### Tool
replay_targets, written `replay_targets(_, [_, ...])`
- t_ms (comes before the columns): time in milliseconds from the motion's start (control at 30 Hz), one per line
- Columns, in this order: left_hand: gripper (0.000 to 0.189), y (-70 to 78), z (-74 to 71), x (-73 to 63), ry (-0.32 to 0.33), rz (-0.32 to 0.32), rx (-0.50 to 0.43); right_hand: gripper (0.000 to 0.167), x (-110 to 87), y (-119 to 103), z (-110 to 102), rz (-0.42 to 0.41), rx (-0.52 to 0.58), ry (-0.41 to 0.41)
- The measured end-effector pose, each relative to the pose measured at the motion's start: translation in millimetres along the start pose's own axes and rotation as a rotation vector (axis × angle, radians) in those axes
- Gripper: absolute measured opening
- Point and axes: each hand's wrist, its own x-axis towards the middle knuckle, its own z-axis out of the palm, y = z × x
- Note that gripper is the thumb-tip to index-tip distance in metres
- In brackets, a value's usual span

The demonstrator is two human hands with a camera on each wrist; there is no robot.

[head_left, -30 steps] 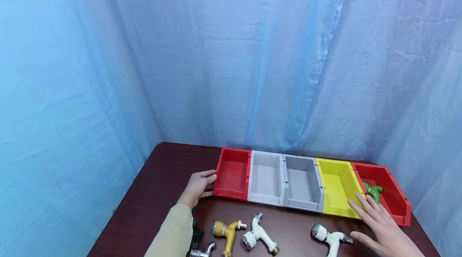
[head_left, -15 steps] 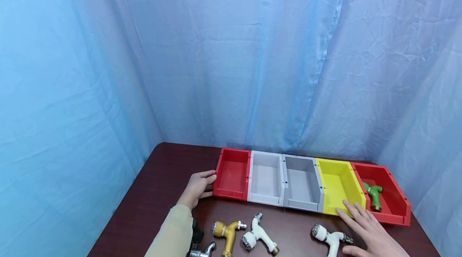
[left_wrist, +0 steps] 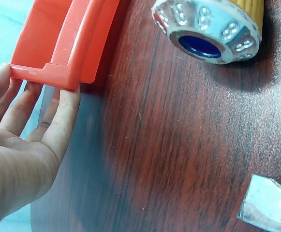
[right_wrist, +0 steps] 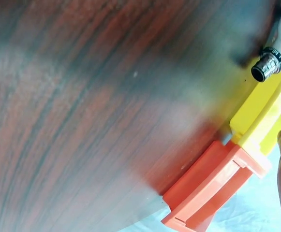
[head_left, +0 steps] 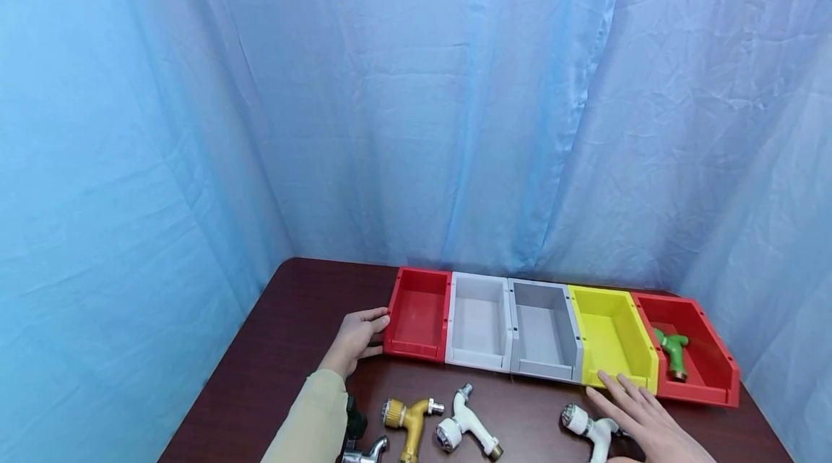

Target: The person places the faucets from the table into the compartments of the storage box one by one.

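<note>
My left hand (head_left: 354, 340) rests its fingertips against the left side of the leftmost red bin (head_left: 416, 315). In the left wrist view, extended fingers (left_wrist: 65, 113) touch that bin's wall, thumb beside the rim. My right hand (head_left: 640, 416), fingers spread and holding nothing, reaches over the front edge of the yellow bin (head_left: 601, 336). It partly covers a white faucet (head_left: 599, 438), whose metal end (right_wrist: 268, 64) shows in the right wrist view. Inside the rightmost red bin (head_left: 715, 355) lies a green faucet (head_left: 676, 353).
A white bin (head_left: 479, 315) and a grey bin (head_left: 542, 326) complete the row. In front, on the dark wooden table (head_left: 292, 318), lie a gold faucet (head_left: 414, 425), another white faucet (head_left: 471, 421) and a chrome faucet (head_left: 367, 454). A blue curtain (head_left: 416, 123) hangs behind.
My right hand has moved left and nearer, from between the yellow and right red bins to the yellow bin's front, uncovering the green faucet. The left hand stays put.
</note>
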Motion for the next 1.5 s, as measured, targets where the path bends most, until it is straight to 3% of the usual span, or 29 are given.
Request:
replay_targets(133, [0.05, -0.1, -0.4, -0.3, 0.003, -0.004, 0.0, 0.098, -0.1, -0.4, 2.4, -0.022, 0.012, -0.047])
replay_targets(333, [0.05, 0.7, -0.4, -0.7, 0.003, 0.0, 0.004, 0.1, 0.8, -3.9, 5.1, 0.045, 0.119, -0.175])
replay_targets(533, [0.05, 0.5, 0.3, -1.0, 0.005, 0.0, 0.0, 0.098, 3.5, -4.9, 10.1, 0.051, 0.123, -0.218])
replay_targets(800, [0.051, 0.8, 1.5, -1.6, 0.016, 0.0, 0.007, 0.1, 5.6, 18.0, 36.6, 0.072, 0.15, -0.272])
replay_targets(1267, [0.05, 0.5, 0.2, -0.8, 0.006, 0.003, -0.002, 0.1, 12.5, -9.1, 15.9, 0.081, 0.147, -0.345])
replay_targets(1500, [0.052, 0.7, 0.1, -2.1, -0.007, 0.008, -0.003, 0.097, 13.2, -9.8, 18.2, 0.062, 0.143, -0.357])
